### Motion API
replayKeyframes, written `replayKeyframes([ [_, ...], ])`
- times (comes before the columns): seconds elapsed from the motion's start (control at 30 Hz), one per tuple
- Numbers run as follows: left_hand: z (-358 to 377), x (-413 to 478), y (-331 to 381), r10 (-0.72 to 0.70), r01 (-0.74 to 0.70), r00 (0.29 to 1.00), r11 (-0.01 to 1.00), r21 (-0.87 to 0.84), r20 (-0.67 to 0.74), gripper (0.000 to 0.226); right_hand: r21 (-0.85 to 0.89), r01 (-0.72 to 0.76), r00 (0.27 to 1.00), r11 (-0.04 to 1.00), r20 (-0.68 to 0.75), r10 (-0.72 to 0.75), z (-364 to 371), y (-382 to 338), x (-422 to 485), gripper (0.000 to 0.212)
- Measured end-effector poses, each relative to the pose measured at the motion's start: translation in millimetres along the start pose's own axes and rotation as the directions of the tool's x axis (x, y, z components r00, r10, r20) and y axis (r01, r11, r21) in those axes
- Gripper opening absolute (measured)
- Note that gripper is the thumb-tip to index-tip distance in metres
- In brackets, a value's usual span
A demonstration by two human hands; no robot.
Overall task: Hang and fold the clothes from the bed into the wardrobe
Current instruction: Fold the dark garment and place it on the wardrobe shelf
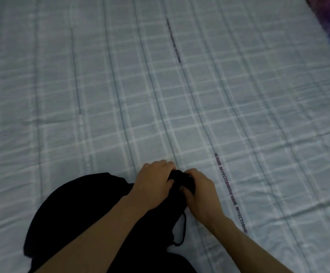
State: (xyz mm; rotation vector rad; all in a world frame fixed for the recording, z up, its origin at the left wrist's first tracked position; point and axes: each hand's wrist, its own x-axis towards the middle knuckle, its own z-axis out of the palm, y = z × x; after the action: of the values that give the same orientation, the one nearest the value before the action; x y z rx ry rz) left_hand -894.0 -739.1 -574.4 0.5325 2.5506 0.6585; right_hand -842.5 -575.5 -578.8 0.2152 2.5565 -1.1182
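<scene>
Both hands, left [153,181] and right [198,194], bunch the black garment [77,209] on the bed [199,95]; folding's underway, next spread it flat.

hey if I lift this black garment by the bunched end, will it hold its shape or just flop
Probably flop: the black garment lies limp and rumpled on the bed sheet. Its thin strap would likely dangle. It seems light, bunching small between the left hand and right hand.

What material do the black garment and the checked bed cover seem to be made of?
Black garment: apparently a soft, matte fabric, perhaps cotton knit; it bunches limply where the left hand and right hand grip it, with no shine. The dim light hides its weave.

Bed cover: likely thin woven cotton or a blend, matte, pale blue check; fine wrinkles and stitched lines suggest light quilting.
</scene>
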Motion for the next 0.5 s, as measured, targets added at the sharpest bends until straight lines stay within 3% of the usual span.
replayKeyframes([
  [0.23,-84,-58,43,-0.006,-0.026,0.971,0.991,-0.129,-0.241,0.001,0.086,0.192,0.966,0.978,-0.193,-0.172,-61,-74,-36,0.016],
  [0.5,-171,-144,123,-0.034,-0.032,0.915,0.988,-0.154,-0.403,0.016,0.103,0.447,0.865,0.888,-0.303,-0.400,-140,-158,-117,0.019],
])
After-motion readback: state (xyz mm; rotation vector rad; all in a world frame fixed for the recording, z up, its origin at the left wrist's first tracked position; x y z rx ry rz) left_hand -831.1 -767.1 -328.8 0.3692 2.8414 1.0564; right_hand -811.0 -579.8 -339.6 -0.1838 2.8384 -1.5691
